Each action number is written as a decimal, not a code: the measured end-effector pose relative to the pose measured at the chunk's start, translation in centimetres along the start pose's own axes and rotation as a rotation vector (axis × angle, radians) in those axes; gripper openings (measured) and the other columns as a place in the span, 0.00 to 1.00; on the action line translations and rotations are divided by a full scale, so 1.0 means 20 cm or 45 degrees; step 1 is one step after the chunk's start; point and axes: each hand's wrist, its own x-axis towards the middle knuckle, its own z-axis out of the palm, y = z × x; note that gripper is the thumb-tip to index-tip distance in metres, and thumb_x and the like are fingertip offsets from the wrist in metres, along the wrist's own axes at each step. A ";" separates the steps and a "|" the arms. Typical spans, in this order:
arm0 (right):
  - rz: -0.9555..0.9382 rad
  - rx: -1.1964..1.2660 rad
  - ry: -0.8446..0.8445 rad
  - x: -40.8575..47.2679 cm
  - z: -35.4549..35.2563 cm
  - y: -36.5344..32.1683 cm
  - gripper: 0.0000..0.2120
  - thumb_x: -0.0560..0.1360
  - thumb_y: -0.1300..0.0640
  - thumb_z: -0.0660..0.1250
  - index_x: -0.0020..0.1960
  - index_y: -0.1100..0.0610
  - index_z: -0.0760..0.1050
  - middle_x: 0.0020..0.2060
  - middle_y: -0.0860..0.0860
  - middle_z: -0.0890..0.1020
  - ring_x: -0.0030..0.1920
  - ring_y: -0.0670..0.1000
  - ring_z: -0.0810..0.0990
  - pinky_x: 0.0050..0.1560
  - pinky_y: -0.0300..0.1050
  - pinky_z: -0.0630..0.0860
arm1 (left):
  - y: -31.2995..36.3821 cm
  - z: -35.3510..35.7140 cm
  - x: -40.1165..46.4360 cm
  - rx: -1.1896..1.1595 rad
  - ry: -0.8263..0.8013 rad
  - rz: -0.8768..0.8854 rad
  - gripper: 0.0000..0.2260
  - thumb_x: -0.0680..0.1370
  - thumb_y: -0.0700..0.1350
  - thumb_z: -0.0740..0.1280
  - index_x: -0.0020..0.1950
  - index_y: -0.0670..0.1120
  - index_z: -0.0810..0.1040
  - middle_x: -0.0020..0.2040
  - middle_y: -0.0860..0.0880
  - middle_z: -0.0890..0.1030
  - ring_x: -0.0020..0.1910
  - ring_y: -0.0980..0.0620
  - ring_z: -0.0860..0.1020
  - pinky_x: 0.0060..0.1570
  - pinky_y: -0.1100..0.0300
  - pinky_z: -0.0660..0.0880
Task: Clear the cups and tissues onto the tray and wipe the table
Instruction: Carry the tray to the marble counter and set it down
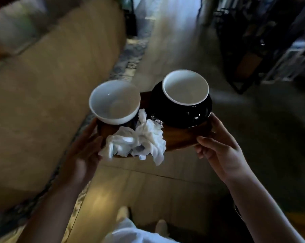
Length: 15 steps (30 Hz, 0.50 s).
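Both hands carry a loaded wooden tray (pixel 181 137) above the floor: left hand (pixel 85 151) and right hand (pixel 218 148) each curl around an end. Between them sit two cups (pixel 114 102) and crumpled tissues (pixel 139 142). Clearing looks done; wiping the table likely comes after setting this down level.

Glossy glazed ceramic for both cups (pixel 114 102), white inside, with the saucer (pixel 197 118) shiny black. Smooth brown wood for the tray (pixel 181 137). Crumpled matt white paper for the tissues (pixel 137 141).
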 end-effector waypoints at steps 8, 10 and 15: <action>0.146 -0.060 -0.336 0.50 0.48 0.26 0.34 0.72 0.69 0.68 0.75 0.48 0.70 0.42 0.55 0.81 0.34 0.52 0.79 0.32 0.42 0.76 | 0.10 -0.53 0.01 -0.159 0.290 0.105 0.25 0.81 0.33 0.56 0.77 0.48 0.73 0.65 0.49 0.84 0.58 0.52 0.84 0.47 0.61 0.82; 0.177 -0.060 -0.416 0.61 0.66 0.34 0.34 0.72 0.67 0.69 0.75 0.48 0.70 0.41 0.56 0.80 0.34 0.52 0.79 0.32 0.42 0.76 | 0.11 -0.72 0.01 -0.151 0.362 0.125 0.25 0.82 0.34 0.55 0.78 0.47 0.71 0.64 0.48 0.85 0.59 0.51 0.84 0.50 0.58 0.83; 0.193 -0.127 -0.507 0.86 1.15 0.53 0.33 0.72 0.69 0.68 0.73 0.47 0.72 0.40 0.56 0.80 0.34 0.51 0.79 0.31 0.42 0.76 | 0.26 -1.16 0.07 -0.136 0.394 0.165 0.24 0.84 0.35 0.55 0.78 0.49 0.72 0.72 0.42 0.78 0.68 0.44 0.79 0.60 0.50 0.81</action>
